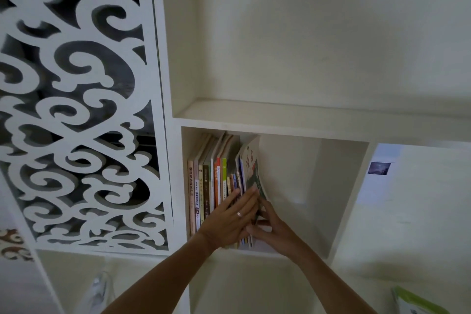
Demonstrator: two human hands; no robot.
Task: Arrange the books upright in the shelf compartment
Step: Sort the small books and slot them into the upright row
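The books point(216, 186) stand upright in a row at the left side of the shelf compartment point(318, 186), which is in the lower middle of the frame. The first one leans on the left wall of the compartment. The last book point(253, 168) at the right end of the row has a pale cover with green on it, and it bends a little to the right at its lower part.

The left hand point(230, 220) lies flat on the spines of the row, with straight fingers point(248, 197) that press on them; it has a ring on one finger and it grasps nothing. The right hand point(271, 227) is just beside it, at the lower edge of the last book. Its fingers touch this book, but I cannot tell if they close around it or only push it.

Above the compartment there is a wider shelf space point(305, 46). At the left of the frame stands a white carved panel point(76, 109) with curled openings. In the lower right corner a green and white packet point(418, 301) shows in part.
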